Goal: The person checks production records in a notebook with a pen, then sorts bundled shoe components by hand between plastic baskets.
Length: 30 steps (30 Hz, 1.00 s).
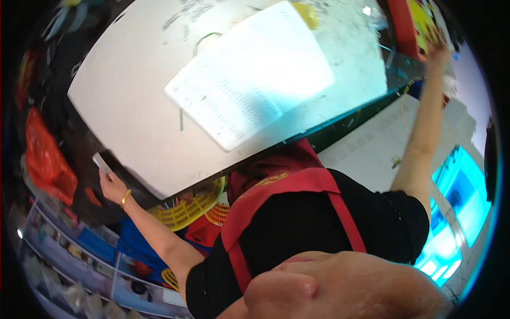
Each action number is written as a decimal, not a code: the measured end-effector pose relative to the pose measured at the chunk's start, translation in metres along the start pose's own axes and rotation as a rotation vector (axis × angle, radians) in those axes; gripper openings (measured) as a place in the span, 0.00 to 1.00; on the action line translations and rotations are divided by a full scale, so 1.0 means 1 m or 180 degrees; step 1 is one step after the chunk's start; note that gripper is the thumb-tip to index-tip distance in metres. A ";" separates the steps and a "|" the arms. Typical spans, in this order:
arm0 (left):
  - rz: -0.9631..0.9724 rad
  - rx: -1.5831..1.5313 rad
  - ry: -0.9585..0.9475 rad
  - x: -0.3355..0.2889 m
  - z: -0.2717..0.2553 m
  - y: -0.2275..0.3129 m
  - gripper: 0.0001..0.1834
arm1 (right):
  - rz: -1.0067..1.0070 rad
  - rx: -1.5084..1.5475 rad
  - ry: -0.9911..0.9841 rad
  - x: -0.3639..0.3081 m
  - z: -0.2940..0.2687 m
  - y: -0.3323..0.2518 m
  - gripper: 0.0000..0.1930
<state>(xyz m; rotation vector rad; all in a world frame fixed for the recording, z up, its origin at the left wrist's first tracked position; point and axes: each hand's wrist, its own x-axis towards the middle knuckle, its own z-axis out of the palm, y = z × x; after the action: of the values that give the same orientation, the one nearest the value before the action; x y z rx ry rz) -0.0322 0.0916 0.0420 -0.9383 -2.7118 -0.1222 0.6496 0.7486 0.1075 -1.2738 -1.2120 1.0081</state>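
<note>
My left hand [112, 187] is at the left edge of the white-topped table [133, 106], its fingers closed on a small flat white piece [100, 163] whose kind I cannot make out. A gold-coloured band circles that wrist. Far off to the right, my right hand [436, 49] reaches to a red bin [402, 29] with something yellow [419, 21] beside it. Its fingers are blurred, so whether they grip anything does not show. Between my hands a large white sheet [249, 80] with rows of marks lies aslant on the tabletop.
A yellow piece [306, 15] shows at the sheet's far corner. Beyond the table's left side lies a crumpled orange-red plastic bag [49, 159]. Yellow baskets [186, 210] stand below the near edge, beside shelves [95, 255] holding various goods. Thin strips lie on the tabletop.
</note>
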 end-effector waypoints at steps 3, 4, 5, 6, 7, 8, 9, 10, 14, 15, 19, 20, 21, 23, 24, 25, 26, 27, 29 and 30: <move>0.0886 -0.1311 0.0040 0.007 -0.020 0.188 0.22 | 0.0095 0.0006 -0.0295 -0.134 0.098 -0.029 0.05; 0.1120 -0.1557 -0.0068 0.001 -0.013 0.239 0.24 | -0.0108 0.0839 -0.0610 -0.173 0.126 -0.024 0.06; 0.1716 -0.1838 0.0055 -0.003 -0.007 0.292 0.25 | -0.0833 -0.1514 -0.2378 -0.166 0.092 0.017 0.14; 0.1750 -0.2105 -0.0208 -0.013 -0.011 0.338 0.25 | -0.0148 -0.0422 -0.2285 -0.205 0.129 0.045 0.11; 0.1752 -0.1932 -0.0358 -0.025 -0.007 0.366 0.24 | 0.0531 0.0591 -0.1958 -0.245 0.167 0.046 0.12; 0.1851 -0.2062 -0.0304 -0.034 -0.001 0.389 0.24 | -0.0896 -0.1204 -0.2113 -0.258 0.172 0.047 0.11; 0.1716 -0.1727 -0.0626 -0.045 0.005 0.405 0.22 | -0.1402 -0.1473 -0.1925 -0.254 0.159 0.047 0.09; 0.1600 -0.1359 -0.0965 -0.055 0.006 0.415 0.21 | -0.1860 -0.1757 -0.1734 -0.254 0.143 0.046 0.08; 0.1499 -0.1595 -0.1730 -0.063 -0.001 0.439 0.19 | -0.1010 -0.3059 0.0748 -0.190 0.021 0.088 0.10; 0.1265 -0.1914 -0.1941 -0.058 -0.001 0.437 0.20 | -0.0974 -0.3288 0.0887 -0.175 -0.011 0.100 0.14; 0.1241 -0.1813 -0.1075 -0.027 0.030 0.382 0.33 | -0.0132 -0.4107 0.0926 -0.142 -0.051 0.137 0.17; 0.0914 -0.1048 -0.1112 -0.024 0.026 0.374 0.39 | 0.0053 -0.4094 0.0762 -0.139 -0.051 0.133 0.16; 0.0564 -0.0261 -0.1119 -0.018 0.023 0.366 0.46 | 0.0233 -0.4055 0.0575 -0.136 -0.046 0.130 0.15; 0.0228 -0.0188 -0.1353 -0.014 0.039 0.341 0.50 | -0.0463 -0.3814 0.0411 -0.143 -0.044 0.118 0.14; -0.0097 -0.0159 -0.1600 -0.015 0.041 0.328 0.54 | -0.1462 -0.3238 0.0303 -0.141 -0.051 0.098 0.11; -0.0358 -0.0091 -0.1638 -0.013 0.034 0.342 0.56 | -0.2093 -0.3310 0.0462 -0.131 -0.059 0.067 0.10; -0.0218 -0.0444 -0.1515 -0.010 0.045 0.327 0.56 | -0.1915 -0.4144 0.0885 -0.111 -0.077 0.061 0.12; -0.0338 -0.0481 -0.1584 -0.009 0.033 0.338 0.54 | -0.1091 -0.5077 0.0999 -0.076 -0.101 0.053 0.13; -0.0113 -0.0279 -0.1684 -0.003 0.032 0.338 0.46 | -0.1834 -0.3657 0.0817 -0.049 -0.064 0.000 0.09; -0.0222 -0.0187 -0.1669 -0.004 0.039 0.330 0.46 | -0.2119 -0.3775 0.0609 -0.042 -0.055 -0.002 0.09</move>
<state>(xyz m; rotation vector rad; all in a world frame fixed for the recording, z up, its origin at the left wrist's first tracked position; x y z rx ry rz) 0.1662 0.3553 0.0011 -1.0075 -3.2362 0.0389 0.6983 0.6990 0.1107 -1.5551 -1.9745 -0.4295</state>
